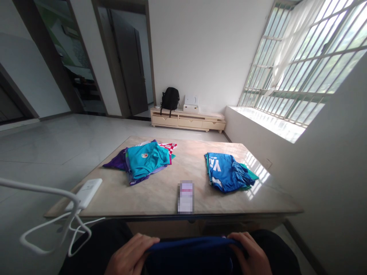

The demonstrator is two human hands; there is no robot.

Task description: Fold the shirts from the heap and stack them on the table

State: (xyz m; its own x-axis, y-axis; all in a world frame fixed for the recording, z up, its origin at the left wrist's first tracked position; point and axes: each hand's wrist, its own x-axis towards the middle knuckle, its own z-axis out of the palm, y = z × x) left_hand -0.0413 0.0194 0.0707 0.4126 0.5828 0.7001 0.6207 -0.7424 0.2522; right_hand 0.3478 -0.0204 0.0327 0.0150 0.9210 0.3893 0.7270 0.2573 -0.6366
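1. The left hand (130, 254) and right hand (252, 254) sit low at the bottom edge of the view, over the person's lap, below the near edge of the tabletop (160, 191).
2. Both hands are closed on a dark blue garment (190, 254): the left grips its left end, the right its right end, fingers curled over the top edge. The cloth stretches between them, off the tabletop.
3. On the tabletop's left half lies a pile of shirts (145, 160), a teal one on top, purple beneath, a red-and-white checked piece showing at the back.
4. On the right half lies a folded blue shirt (225, 172) with white lettering, a green edge showing under it. The two lots are well apart.
5. Between them, near the front edge, is a small blurred object (185, 196); what it is I cannot tell.
6. A white power bank (86, 193) lies at the left front corner, with a white cable (57, 229) looping off the edge.
7. Behind, a low cabinet (187, 120) by the wall carries a black backpack (170, 98) and a white box (191, 103).
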